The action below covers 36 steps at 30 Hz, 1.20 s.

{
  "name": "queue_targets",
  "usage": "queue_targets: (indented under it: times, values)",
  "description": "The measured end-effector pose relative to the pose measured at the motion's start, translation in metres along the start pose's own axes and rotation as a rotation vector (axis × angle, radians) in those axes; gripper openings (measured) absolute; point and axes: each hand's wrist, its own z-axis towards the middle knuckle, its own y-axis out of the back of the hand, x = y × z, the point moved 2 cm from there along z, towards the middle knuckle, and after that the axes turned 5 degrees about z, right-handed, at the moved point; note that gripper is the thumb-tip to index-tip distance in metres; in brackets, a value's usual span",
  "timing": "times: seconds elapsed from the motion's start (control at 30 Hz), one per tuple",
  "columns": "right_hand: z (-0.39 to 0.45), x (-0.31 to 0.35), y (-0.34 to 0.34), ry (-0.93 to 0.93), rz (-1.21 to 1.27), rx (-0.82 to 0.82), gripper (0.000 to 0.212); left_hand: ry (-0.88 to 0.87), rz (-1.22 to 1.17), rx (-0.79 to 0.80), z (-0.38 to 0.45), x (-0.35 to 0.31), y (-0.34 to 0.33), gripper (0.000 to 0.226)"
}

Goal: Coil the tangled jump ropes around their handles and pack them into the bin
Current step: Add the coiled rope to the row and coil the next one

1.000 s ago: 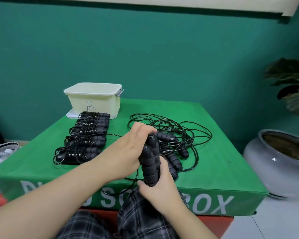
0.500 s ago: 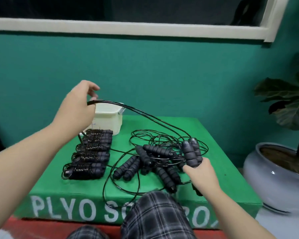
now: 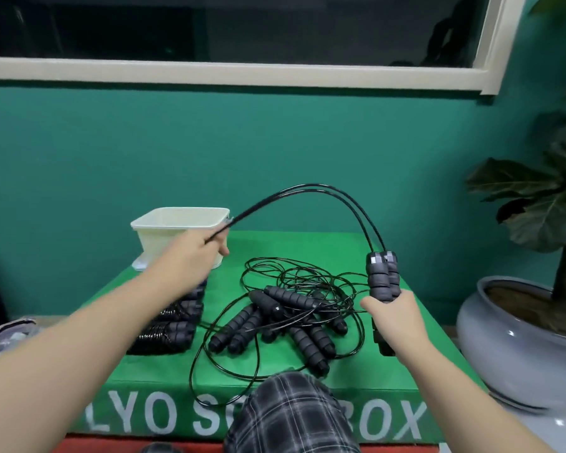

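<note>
My right hand (image 3: 393, 317) grips two black foam handles (image 3: 381, 278) upright, side by side, above the right part of the green box top (image 3: 311, 246). Their doubled black cord (image 3: 311, 188) arches up and left to my left hand (image 3: 195, 253), which pinches it in front of the cream bin (image 3: 177, 233). A tangle of loose ropes and black handles (image 3: 285, 315) lies in the middle of the box top. Several coiled ropes (image 3: 174, 325) lie in a row at the left, partly hidden by my left forearm.
The green box carries white letters on its front face. A grey pot with a large-leaved plant (image 3: 520, 331) stands on the floor at the right. My checked-trousered knee (image 3: 291, 410) is at the box's front edge. A teal wall and window frame are behind.
My left hand has come down and right with the cord, from above the bin to in front of it. My right hand has lifted the two handles upright, so the cord now arches.
</note>
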Motion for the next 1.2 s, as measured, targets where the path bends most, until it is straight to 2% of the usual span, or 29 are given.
queue_targets:
  times: [0.13,0.37,0.47,0.53,0.73,0.87,0.97,1.07,1.13,1.2]
  values:
    - [0.005,-0.011,-0.002,0.015,-0.051,0.015,0.026,-0.035,0.071,0.203,0.002,-0.003,-0.072,0.041]
    - [0.016,-0.021,0.008,0.002,-0.114,0.010,0.026,-0.081,0.115,0.441,0.027,-0.007,-0.204,0.033]
    - [0.020,-0.024,0.013,0.026,-0.134,0.022,0.025,-0.135,0.303,0.437,0.034,-0.015,-0.235,0.033]
    - [0.023,-0.026,0.017,0.024,-0.135,0.019,0.025,-0.227,0.486,0.367,0.038,-0.024,-0.246,0.033]
    - [0.032,-0.031,0.025,0.021,-0.123,0.016,0.026,-0.269,0.604,0.310,0.047,-0.035,-0.276,0.059]
    - [0.034,-0.036,0.024,0.028,-0.114,0.031,0.026,-0.354,0.691,0.269,0.050,-0.033,-0.277,0.044]
    - [0.032,-0.039,0.022,0.027,-0.109,0.043,0.026,-0.375,0.617,0.251,0.051,-0.032,-0.275,0.033]
    - [0.030,-0.041,0.022,0.025,-0.111,0.048,0.026,-0.331,0.443,0.149,0.057,-0.033,-0.266,0.023]
    - [0.030,-0.041,0.024,0.014,-0.091,0.044,0.026,-0.234,0.201,0.091,0.066,-0.037,-0.253,0.019]
    - [0.031,-0.041,0.027,0.005,-0.084,0.029,0.025,-0.107,-0.032,0.104,0.077,-0.041,-0.237,0.022]
